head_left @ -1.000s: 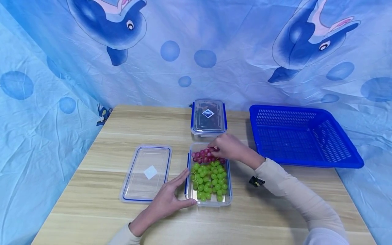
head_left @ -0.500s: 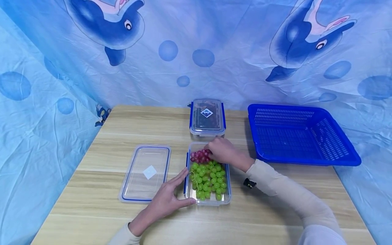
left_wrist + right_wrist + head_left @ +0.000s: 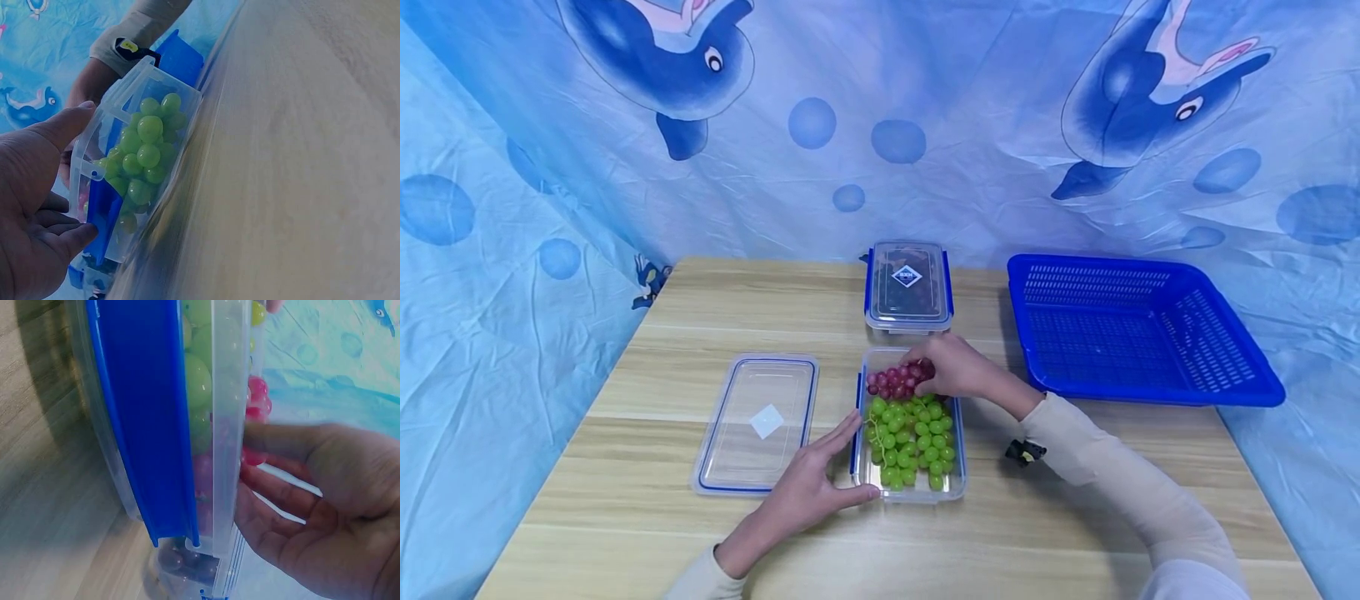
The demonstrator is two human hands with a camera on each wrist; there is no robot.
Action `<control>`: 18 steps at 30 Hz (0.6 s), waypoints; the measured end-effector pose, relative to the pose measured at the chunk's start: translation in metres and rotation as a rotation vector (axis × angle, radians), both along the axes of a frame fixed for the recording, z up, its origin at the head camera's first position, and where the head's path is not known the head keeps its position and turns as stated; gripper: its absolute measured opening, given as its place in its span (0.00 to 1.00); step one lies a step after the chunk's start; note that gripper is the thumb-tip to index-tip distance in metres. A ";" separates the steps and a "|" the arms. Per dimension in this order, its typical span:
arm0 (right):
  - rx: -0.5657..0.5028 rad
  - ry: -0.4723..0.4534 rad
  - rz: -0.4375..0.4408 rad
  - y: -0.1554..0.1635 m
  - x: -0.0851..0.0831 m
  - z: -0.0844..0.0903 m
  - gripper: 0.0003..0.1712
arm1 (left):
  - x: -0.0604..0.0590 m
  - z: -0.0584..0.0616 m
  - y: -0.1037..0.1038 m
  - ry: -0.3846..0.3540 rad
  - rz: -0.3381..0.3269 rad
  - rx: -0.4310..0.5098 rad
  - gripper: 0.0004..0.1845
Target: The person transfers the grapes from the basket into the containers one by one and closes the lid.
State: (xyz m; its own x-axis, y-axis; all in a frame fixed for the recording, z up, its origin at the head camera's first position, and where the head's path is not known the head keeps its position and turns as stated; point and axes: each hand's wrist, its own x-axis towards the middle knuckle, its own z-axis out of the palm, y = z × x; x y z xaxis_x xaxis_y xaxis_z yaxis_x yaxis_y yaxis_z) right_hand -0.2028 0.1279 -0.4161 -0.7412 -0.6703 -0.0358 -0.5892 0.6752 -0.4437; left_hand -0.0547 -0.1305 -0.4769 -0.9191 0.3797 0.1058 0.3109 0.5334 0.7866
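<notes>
Red grapes (image 3: 901, 380) pinched by right hand (image 3: 958, 371) over open container (image 3: 958, 482); left hand (image 3: 811, 489) flat, steadying its side.

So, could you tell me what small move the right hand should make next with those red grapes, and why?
Probably lower the red grapes into the bare far end of the open container and let go: the right hand holds them there, above the green grapes, while the left hand steadies the container's near left corner.

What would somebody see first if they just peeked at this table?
Probably the clear box at the table's middle, packed with green grapes, with red grapes at its far end under the right hand. Next, the big blue basket on the right.
</notes>
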 end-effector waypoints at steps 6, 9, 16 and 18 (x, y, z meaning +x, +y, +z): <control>-0.038 0.067 0.014 -0.001 0.002 -0.006 0.20 | 0.000 0.001 0.000 -0.005 -0.002 0.003 0.57; -0.003 0.119 -0.015 -0.007 0.003 -0.010 0.19 | 0.000 0.002 -0.001 -0.007 -0.003 0.003 0.57; 0.086 0.201 -0.063 -0.020 0.002 -0.016 0.14 | 0.000 0.004 -0.002 -0.016 -0.005 0.000 0.57; 0.080 0.199 -0.070 -0.020 0.001 -0.016 0.15 | 0.000 0.005 -0.002 -0.015 -0.007 -0.003 0.56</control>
